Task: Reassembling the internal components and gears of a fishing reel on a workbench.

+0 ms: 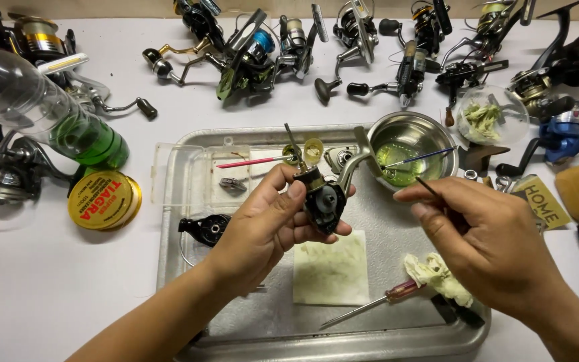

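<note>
Two hands worked above a metal tray on a white table. Your left hand was closed around a small black fishing reel body, holding it over the tray's middle with its thin shaft pointing up. Your right hand pinched a slim brush near a steel bowl of green liquid. The reel body looked stiff, fairly light and probably greasy, so a grip on its broad black sides would likely serve best, away from the delicate shaft. A stained paper pad and a screwdriver lay beneath.
</note>
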